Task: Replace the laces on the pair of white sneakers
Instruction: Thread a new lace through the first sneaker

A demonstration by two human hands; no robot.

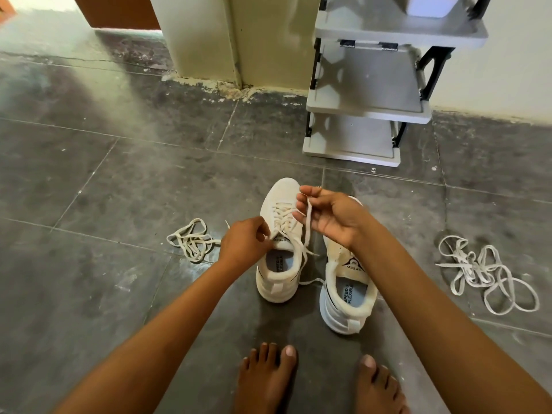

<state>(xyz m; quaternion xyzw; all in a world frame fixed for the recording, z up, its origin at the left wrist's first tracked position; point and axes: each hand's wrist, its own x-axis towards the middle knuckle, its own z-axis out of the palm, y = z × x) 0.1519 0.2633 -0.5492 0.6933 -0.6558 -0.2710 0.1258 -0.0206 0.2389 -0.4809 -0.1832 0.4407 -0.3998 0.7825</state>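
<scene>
Presently, both white sneakers are found upright on the grey tiled floor (119, 189), side by side, toes pointing away. The left sneaker (270, 213) is laced; the front of the right sneaker (337, 273) is hidden by the right hand (328, 218). One strand of the lace (309, 222) is pinched in the grip of the left hand (243, 239) at the tongue; another is held raised in the right hand's grip. A loose lace (191, 240) is noted on the floor to the left, and tangled laces (484, 276) to the right.

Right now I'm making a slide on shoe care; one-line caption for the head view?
Left hand and right hand hold a lace on one sneaker; loose laces lie on either side.
</scene>
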